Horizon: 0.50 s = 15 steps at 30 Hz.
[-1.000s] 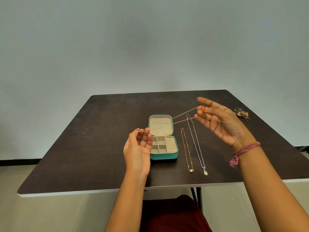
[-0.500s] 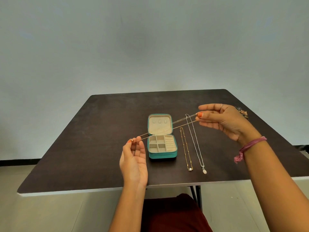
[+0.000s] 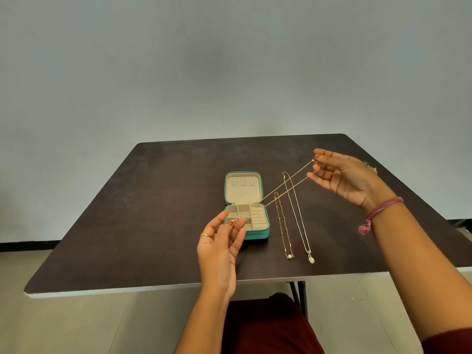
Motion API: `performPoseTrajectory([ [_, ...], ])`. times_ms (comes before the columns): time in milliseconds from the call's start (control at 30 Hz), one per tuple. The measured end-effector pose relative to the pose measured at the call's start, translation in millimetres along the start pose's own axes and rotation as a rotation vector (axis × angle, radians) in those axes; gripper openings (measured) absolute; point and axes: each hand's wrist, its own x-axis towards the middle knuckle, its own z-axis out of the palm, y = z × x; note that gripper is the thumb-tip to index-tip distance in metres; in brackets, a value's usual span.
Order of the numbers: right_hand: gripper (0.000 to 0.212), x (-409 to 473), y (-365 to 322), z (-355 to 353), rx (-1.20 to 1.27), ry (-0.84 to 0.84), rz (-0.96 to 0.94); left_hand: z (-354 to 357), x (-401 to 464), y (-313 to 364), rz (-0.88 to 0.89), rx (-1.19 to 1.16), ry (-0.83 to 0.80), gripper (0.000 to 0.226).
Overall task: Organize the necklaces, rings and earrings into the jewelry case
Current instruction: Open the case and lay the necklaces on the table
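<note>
Fine gold chain (image 3: 286,187), doubled and taut: my left hand (image 3: 219,241) and right hand (image 3: 342,177) pinch its ends above square teal case (image 3: 256,235).

A small teal jewelry case (image 3: 247,233) lay open near the middle of the table, its lid flat on the far side and its beige tray split into compartments. A thin gold chain (image 3: 288,187) stretched taut in two strands above it, rising toward the far right. Just right of the case lay a gold beaded necklace (image 3: 283,226) with a pearl, then a longer silver necklace (image 3: 297,213) with an oval pendant, both straight.
</note>
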Motion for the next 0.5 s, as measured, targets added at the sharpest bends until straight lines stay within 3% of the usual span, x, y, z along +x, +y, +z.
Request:
performPoseTrajectory([
  [333, 0.020, 9.7, -18.3, -6.3, 0.280, -0.007, 0.034, 15.5, -3.1, -18.5, -0.137, 0.130, -0.057, 0.015],
  [500, 0.023, 8.3, -27.2, -19.6, 0.246, -0.044, -0.002, 19.0, -2.8, -21.2, -0.141, 0.079, -0.040, 0.013],
])
